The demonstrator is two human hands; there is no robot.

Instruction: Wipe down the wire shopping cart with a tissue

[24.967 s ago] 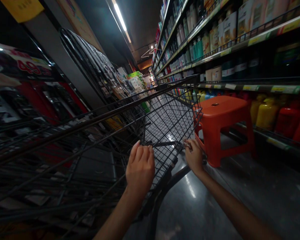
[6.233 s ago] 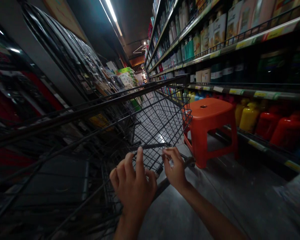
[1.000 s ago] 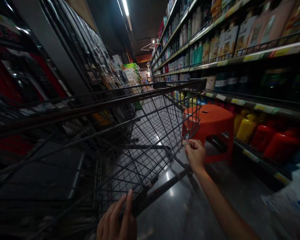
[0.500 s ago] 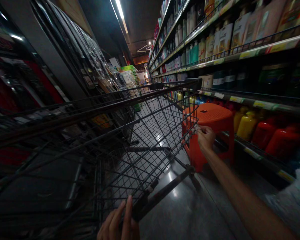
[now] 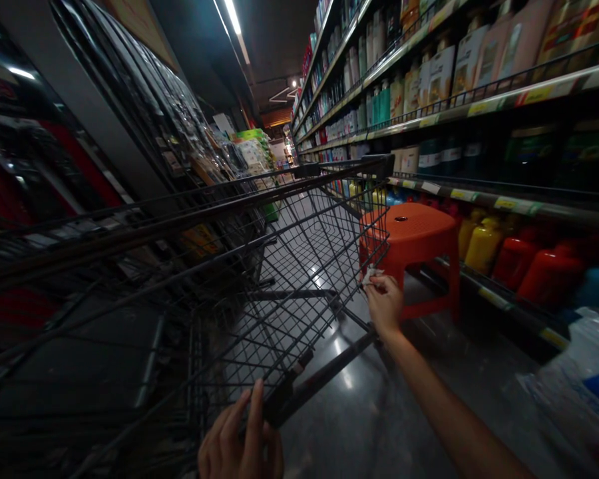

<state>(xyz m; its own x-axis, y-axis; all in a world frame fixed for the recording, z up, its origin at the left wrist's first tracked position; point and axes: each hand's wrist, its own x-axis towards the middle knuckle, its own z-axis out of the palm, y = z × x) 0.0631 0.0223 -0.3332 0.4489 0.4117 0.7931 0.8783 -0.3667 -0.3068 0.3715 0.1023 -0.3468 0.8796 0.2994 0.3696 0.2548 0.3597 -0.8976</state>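
Note:
A dark wire shopping cart (image 5: 299,253) stands tilted across the view, its basket mesh facing me. My right hand (image 5: 385,303) pinches a small crumpled white tissue (image 5: 372,274) against the wires at the basket's right lower edge. At the bottom, my left hand (image 5: 242,436) is wrapped about the cart's dark lower frame, with the index finger pointing up along the wires. Part of that grip is hidden behind the fingers. Just beyond my right hand is an orange plastic stool (image 5: 419,226), partly behind the mesh.
Shelves of bottles (image 5: 439,70) line the right side, with yellow and red bottles (image 5: 549,273) on the lowest one. A white plastic bag (image 5: 579,372) lies at the lower right. Packaged goods hang on the left rack (image 5: 164,100). Shiny grey floor (image 5: 349,412) runs below the cart.
My right hand has moved down and left along the basket's edge with the tissue, which shows more now. My left hand stays on the frame. The view has shifted slightly.

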